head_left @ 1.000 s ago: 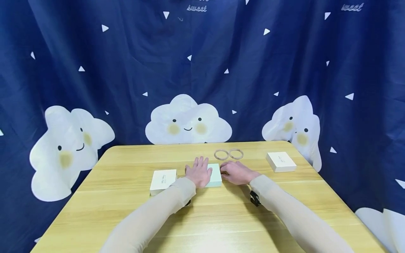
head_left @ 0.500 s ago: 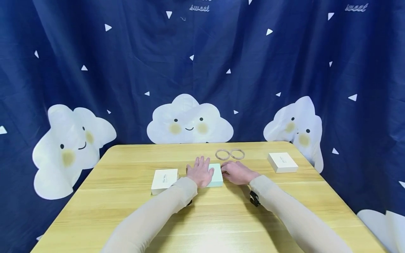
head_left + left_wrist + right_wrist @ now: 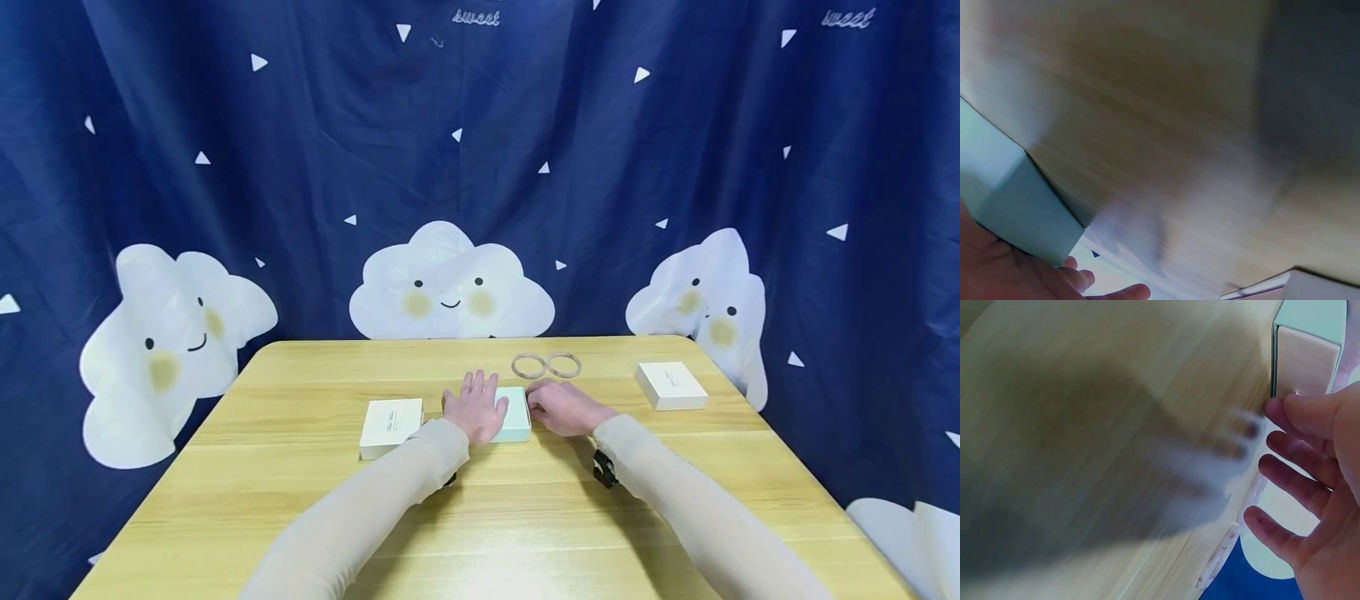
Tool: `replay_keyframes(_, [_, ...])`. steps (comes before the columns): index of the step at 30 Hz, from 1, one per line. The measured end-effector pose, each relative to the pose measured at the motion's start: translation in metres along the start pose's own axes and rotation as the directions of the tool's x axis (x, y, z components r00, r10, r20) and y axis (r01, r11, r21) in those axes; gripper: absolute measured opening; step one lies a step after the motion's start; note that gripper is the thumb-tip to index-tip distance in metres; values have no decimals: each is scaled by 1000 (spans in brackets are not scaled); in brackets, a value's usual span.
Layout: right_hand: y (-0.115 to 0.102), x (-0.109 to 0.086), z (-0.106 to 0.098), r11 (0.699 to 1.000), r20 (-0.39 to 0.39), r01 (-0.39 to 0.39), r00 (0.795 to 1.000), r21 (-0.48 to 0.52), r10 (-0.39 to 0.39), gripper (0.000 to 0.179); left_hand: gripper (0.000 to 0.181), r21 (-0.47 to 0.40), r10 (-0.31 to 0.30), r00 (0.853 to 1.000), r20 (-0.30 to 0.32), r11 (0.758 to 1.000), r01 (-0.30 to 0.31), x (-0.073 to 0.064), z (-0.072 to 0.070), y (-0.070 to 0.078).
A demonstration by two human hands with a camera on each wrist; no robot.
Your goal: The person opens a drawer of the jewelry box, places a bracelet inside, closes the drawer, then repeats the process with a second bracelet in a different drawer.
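Between my two hands lies a small mint-green drawer box (image 3: 514, 417) on the wooden table. My left hand (image 3: 474, 410) rests on its top with the fingers spread straight. Its fingers and part of the box (image 3: 1029, 200) show at the lower left of the left wrist view. At the box's right end is my right hand (image 3: 564, 408). In the right wrist view, a pale pink drawer face (image 3: 1305, 359) fills that end, and the thumb and index finger pinch together at its lower edge. A tiny pull there is mostly hidden. The other fingers are loosely bent.
One white box (image 3: 392, 427) with printed writing stands left of my left hand. Another white box (image 3: 671, 385) sits at the table's right side. Two bangles (image 3: 529, 367) lie side by side behind the drawer box. A blue cloud-patterned curtain (image 3: 300, 208) hangs behind the table (image 3: 315, 375).
The head view has shifted slightly, so everything appears a little further right. Both hands stay in place at the drawer box.
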State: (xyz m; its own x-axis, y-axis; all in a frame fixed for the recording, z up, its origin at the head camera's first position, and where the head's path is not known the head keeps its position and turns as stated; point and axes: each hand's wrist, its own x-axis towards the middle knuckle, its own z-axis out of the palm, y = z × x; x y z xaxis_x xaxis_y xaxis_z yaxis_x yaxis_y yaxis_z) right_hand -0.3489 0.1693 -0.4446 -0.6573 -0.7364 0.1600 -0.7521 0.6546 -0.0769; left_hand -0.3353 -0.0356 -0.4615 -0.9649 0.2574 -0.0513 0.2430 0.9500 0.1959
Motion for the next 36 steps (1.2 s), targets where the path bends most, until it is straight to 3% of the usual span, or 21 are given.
replay_keyframes(15, [5,-8,-5,998,33,-47,998,37,46,17,67,-5,-6,1000,22,1000,6,8,6,0])
replay_keyframes(27, [10,-22,-13,995,52,-87,995,54,84,18,66,-22,2,1000,-1,1000,-2,3,2,3])
replay_keyframes(36, [23,-33,-11,990,73,-138,988,23,136,24,66,-23,-3,1000,24,1000,4,2,0,0])
